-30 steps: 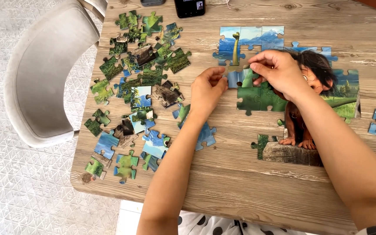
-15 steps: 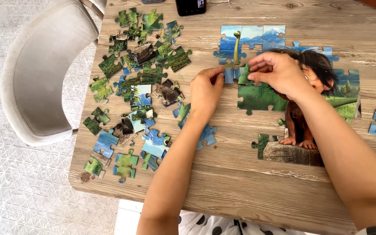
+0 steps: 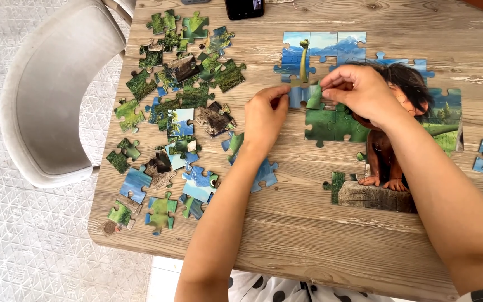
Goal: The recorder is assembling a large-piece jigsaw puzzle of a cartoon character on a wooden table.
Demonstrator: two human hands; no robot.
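Two hands meet at the upper left edge of our half-built puzzle [image 3: 364,117].

Our right hand [image 3: 361,92] pinches a green piece [image 3: 315,96], tilted, above the green patch; our left hand [image 3: 265,116] closes narrowly on the blue piece [image 3: 296,98] just beside it. We judge the fitting is underway: next the tabs need lining up and pressing flat. Loose pieces [image 3: 180,106] lie left of the puzzle on the wooden surface [image 3: 308,235], beside a chair [image 3: 46,106].

black phone [image 3: 244,8] screen, table's top edge
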